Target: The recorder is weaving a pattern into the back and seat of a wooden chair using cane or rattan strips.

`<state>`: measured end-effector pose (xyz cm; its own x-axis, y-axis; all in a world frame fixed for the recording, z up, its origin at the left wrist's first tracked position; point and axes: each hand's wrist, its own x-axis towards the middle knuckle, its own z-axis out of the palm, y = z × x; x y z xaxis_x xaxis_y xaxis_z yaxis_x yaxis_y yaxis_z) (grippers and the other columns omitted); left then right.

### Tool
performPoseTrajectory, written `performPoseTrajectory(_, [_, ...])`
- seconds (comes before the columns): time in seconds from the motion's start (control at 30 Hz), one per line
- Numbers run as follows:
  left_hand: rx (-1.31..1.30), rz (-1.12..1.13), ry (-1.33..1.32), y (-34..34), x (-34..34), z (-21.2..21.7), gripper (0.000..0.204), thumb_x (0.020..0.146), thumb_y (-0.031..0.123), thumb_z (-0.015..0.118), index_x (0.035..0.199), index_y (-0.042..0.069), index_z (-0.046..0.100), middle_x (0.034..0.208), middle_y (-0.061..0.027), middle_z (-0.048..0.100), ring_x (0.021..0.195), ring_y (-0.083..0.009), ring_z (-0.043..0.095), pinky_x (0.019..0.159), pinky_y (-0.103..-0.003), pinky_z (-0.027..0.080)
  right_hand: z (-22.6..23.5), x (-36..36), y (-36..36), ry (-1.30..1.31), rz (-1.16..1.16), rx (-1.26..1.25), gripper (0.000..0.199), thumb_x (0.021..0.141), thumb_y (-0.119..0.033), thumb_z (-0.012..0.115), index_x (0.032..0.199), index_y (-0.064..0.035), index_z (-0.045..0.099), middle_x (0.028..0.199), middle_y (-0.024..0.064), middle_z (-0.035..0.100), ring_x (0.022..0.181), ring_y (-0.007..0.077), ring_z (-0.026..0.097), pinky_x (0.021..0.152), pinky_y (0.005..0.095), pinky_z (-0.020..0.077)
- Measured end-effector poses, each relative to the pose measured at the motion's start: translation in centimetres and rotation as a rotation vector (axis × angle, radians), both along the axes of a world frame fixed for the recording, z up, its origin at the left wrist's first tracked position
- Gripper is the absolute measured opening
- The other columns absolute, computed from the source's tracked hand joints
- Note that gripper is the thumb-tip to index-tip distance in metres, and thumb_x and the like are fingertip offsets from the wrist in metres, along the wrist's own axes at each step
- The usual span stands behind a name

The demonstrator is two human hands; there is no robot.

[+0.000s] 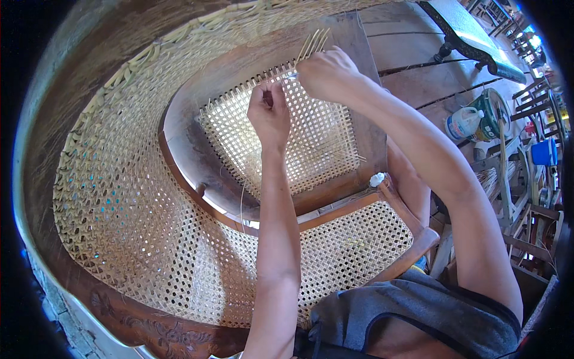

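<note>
A woven cane seat panel (311, 140) is set in a dark wooden frame (182, 128) in front of me, with holes along its border. Over the far part of the weave, my left hand (269, 112) is closed with fingers pinched; whatever lies in them is hidden. To its right, my right hand (327, 73) makes a fist near the far border of the panel. A small thin shiny thing (291, 76) shows at its left side, too small to name. Loose cane ends (315, 43) stick up just beyond the right hand.
Curved cane weaving (137, 179) surrounds the seat on the left and near side, edged by carved wood (173, 332). At right stand a white jug (464, 123), a dark green bucket (491, 113), a blue bucket (544, 153) and wooden furniture parts. A dark-framed bench (472, 39) is far right.
</note>
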<state>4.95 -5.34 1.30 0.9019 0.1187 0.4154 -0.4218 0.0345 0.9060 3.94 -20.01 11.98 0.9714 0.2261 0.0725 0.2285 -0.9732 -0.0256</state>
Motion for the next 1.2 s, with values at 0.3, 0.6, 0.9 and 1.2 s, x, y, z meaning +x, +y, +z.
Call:
performPoseTrajectory(0.3, [0.222, 0.216, -0.072, -0.3, 0.2, -1.2, 0.015, 0.089, 0.012, 0.065, 0.080, 0.001, 0.060, 0.064, -0.0030, 0.059, 0.057, -0.0086, 0.053, 0.054, -0.026, 0.045, -0.7, 0.4, 2.4, -0.092, 0.167, -0.027, 0.013, 0.082, -0.010, 0.057, 0.087, -0.0086, 0.069, 0.094, 0.0096, 0.070, 0.098, 0.0245, 0.066, 0.087, 0.0416, 0.0430])
performPoseTrajectory(0.6, [0.436, 0.250, -0.044, -0.6, -0.5, 0.8, 0.017, 0.085, 0.017, 0.072, 0.085, 0.000, 0.068, 0.073, -0.0086, 0.063, 0.062, -0.0158, 0.059, 0.060, -0.030, 0.049, 0.7, 1.2, 1.8, 0.062, 0.040, -0.081, 0.017, 0.084, -0.020, 0.062, 0.086, -0.0064, 0.072, 0.094, 0.0121, 0.072, 0.095, 0.0267, 0.068, 0.083, 0.0416, 0.0472])
performPoseTrajectory(0.9, [0.438, 0.272, 0.139, -1.5, -1.0, 1.0, 0.017, 0.084, 0.014, 0.069, 0.096, 0.001, 0.069, 0.070, -0.0072, 0.061, 0.053, -0.0145, 0.055, 0.053, -0.032, 0.048, 3.6, 1.3, -2.3, -0.118, -0.130, -0.061, 0.043, 0.091, -0.043, 0.053, 0.086, -0.0058, 0.072, 0.085, 0.0133, 0.072, 0.087, 0.0295, 0.070, 0.082, 0.0430, 0.0511])
performPoseTrajectory(1.2, [-0.506, -0.168, 0.392, -2.3, -0.2, 2.4, 0.015, 0.089, 0.016, 0.071, 0.091, 0.002, 0.069, 0.073, -0.0031, 0.064, 0.058, -0.0134, 0.065, 0.050, -0.022, 0.053, 2.8, 0.6, -0.4, 0.060, -0.096, -0.092, 0.029, 0.089, -0.029, 0.054, 0.089, -0.0075, 0.073, 0.094, 0.0095, 0.073, 0.093, 0.0226, 0.069, 0.085, 0.0416, 0.0474])
